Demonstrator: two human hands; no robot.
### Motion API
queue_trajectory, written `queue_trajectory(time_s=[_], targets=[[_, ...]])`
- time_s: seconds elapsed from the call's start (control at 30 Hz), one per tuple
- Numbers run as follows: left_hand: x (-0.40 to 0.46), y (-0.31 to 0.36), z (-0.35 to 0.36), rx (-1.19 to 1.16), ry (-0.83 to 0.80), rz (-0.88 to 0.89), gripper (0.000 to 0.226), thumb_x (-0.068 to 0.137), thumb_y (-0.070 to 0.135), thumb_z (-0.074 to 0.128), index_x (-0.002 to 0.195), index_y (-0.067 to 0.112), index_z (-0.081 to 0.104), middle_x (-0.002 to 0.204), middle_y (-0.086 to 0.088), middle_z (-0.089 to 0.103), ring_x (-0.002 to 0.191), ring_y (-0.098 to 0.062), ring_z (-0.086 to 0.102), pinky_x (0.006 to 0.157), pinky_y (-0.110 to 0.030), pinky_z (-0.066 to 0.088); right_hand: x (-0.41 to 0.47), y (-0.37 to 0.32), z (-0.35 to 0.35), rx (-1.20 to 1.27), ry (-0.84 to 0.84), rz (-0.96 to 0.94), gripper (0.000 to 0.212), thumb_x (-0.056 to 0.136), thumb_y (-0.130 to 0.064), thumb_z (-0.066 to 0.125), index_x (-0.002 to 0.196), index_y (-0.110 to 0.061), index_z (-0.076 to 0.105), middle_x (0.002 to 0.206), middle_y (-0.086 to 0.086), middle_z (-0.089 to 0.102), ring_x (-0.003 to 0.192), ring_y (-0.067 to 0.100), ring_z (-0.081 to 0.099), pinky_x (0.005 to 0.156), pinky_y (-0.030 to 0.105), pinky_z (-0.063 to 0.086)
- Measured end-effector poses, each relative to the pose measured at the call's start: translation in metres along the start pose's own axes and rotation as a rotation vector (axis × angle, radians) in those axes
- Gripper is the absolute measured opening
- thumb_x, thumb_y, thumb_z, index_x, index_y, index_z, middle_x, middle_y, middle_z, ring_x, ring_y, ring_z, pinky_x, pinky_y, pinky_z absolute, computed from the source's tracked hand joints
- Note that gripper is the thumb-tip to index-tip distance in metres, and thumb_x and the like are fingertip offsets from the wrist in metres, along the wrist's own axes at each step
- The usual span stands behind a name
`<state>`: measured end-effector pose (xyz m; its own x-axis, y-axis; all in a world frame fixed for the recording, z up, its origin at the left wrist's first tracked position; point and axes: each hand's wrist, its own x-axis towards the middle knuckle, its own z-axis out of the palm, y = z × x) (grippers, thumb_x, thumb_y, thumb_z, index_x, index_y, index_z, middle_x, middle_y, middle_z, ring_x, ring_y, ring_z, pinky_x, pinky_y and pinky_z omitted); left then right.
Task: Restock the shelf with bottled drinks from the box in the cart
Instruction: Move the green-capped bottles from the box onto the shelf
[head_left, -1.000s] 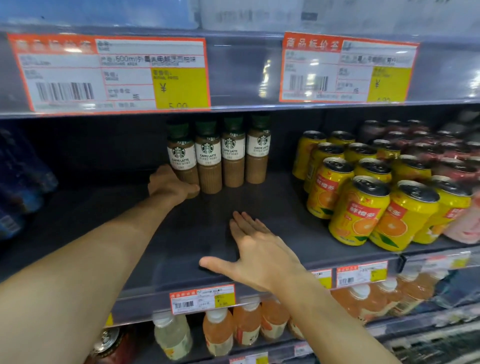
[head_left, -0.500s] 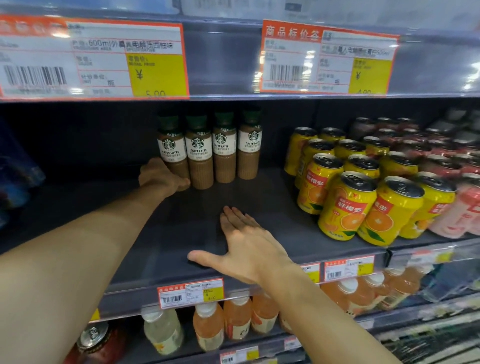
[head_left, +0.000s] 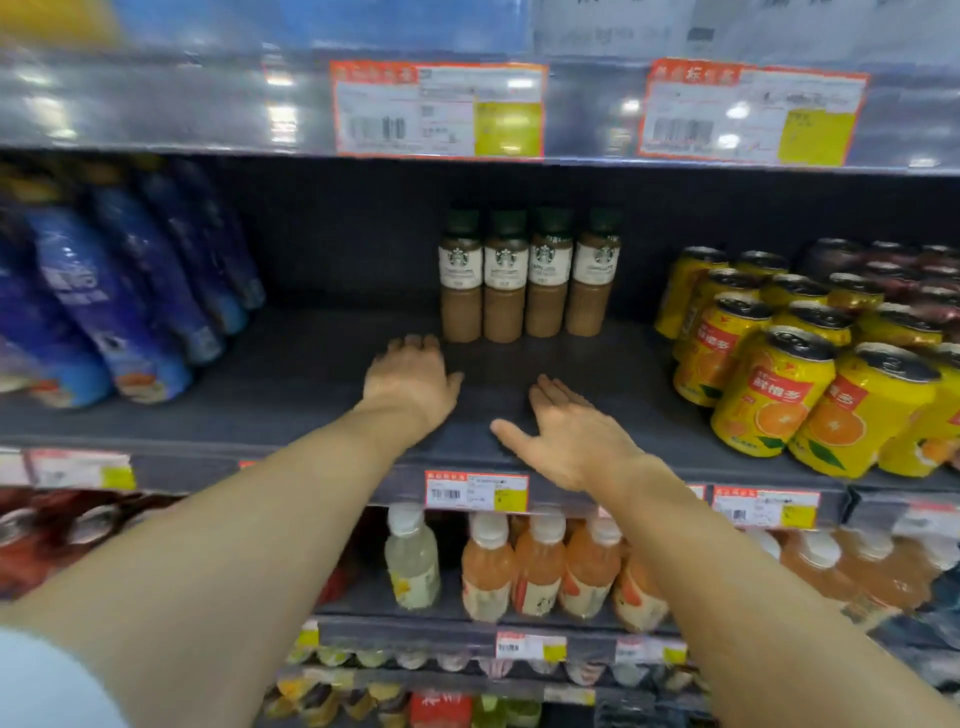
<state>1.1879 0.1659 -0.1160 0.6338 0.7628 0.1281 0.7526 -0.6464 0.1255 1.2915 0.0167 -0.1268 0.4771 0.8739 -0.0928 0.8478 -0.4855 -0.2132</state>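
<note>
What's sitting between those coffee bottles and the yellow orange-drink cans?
Nothing: in the head view, only bare dark shelf separates the coffee bottles from the yellow cans.

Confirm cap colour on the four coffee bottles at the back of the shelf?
Dark green caps on all four coffee bottles; seen in the head view.

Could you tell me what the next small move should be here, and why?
Probably draw both hands back toward the cart for more bottles. The left hand and right hand are open and empty on the shelf, and only four coffee bottles stand at the back, with bare space in front.
</note>
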Motion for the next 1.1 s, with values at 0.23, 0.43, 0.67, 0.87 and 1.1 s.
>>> queue_trajectory(time_s=[0.23, 0.43, 0.67, 0.87, 1.1], targets=[[-0.080, -0.017, -0.018, 0.076, 0.070, 0.098, 0.052, 0.098, 0.042, 0.044, 0.134, 0.004, 0.044, 0.135, -0.014, 0.050, 0.126, -0.030, 0.044, 0.102, -0.038, 0.036, -0.036, -0.028, 0.004, -0.075, 0.029, -0.019, 0.078, 0.099, -0.058, 0.024, 0.151, -0.001, 0.024, 0.160, 0.016, 0.018, 0.148, 0.025, 0.014, 0.119, 0.036, 0.014], [-0.161, -0.044, -0.030, 0.010, 0.125, 0.074, 0.044, 0.098, 0.036, 0.045, 0.125, 0.001, 0.052, 0.129, -0.016, 0.055, 0.122, -0.032, 0.048, 0.099, -0.040, 0.039, -0.111, -0.062, 0.027, -0.095, 0.058, -0.049, 0.065, 0.102, -0.049, 0.028, 0.149, -0.005, 0.025, 0.156, 0.025, 0.019, 0.146, 0.034, 0.015, 0.118, 0.042, 0.017], [-0.279, -0.043, 0.001, -0.006, 0.028, 0.185, 0.046, 0.098, 0.038, 0.042, 0.124, 0.002, 0.052, 0.124, -0.017, 0.056, 0.117, -0.034, 0.052, 0.097, -0.042, 0.043, -0.222, -0.073, 0.069, -0.046, 0.022, -0.019, 0.072, 0.098, -0.058, 0.026, 0.140, 0.000, 0.039, 0.152, 0.018, 0.029, 0.142, 0.030, 0.023, 0.113, 0.042, 0.021], [-0.343, -0.010, 0.033, 0.026, -0.175, 0.271, 0.046, 0.099, 0.041, 0.040, 0.118, 0.002, 0.053, 0.120, -0.021, 0.057, 0.112, -0.041, 0.054, 0.089, -0.045, 0.048, -0.327, -0.040, 0.089, -0.102, -0.134, 0.106, 0.074, 0.102, -0.055, 0.023, 0.152, 0.000, 0.020, 0.160, 0.019, 0.013, 0.148, 0.029, 0.010, 0.120, 0.039, 0.012], [-0.384, 0.097, 0.069, 0.105, -0.331, 0.461, 0.051, 0.101, 0.044, 0.035, 0.115, 0.000, 0.058, 0.117, -0.019, 0.058, 0.105, -0.036, 0.056, 0.081, -0.039, 0.048, -0.391, 0.039, 0.117, -0.025, -0.218, 0.265, 0.079, 0.100, -0.059, 0.021, 0.149, 0.003, 0.023, 0.156, 0.020, 0.022, 0.144, 0.031, 0.018, 0.115, 0.042, 0.021]])
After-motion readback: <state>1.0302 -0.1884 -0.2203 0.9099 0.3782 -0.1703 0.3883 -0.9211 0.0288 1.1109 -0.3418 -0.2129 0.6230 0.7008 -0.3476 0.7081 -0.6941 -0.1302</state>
